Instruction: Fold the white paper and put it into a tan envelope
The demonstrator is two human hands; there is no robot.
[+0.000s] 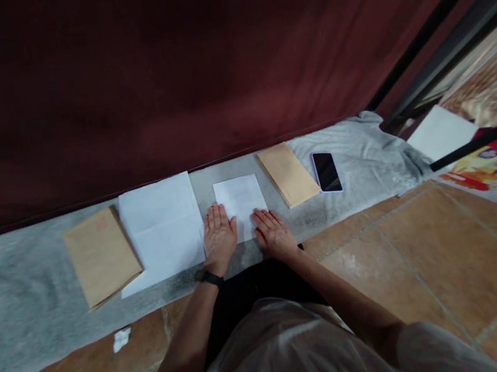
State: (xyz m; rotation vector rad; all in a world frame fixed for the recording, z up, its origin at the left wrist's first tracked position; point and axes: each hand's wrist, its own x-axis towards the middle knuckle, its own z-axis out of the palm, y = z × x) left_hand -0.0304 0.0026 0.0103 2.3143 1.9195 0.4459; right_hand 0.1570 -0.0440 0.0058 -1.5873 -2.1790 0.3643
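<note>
From the wearer's head, above and behind the left hand (220,234) and right hand (275,232), the view faces forward and down, far enough back to take in both forearms (188,334) and the dark red backdrop (157,93) beyond the hands.

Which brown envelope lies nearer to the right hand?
The envelope beside the phone, just beyond the right hand; the other envelope lies left of the large white paper.

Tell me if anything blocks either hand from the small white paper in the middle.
Nothing visible does: the left hand and right hand both appear to rest directly on the small white paper, at its left and right edges.
</note>
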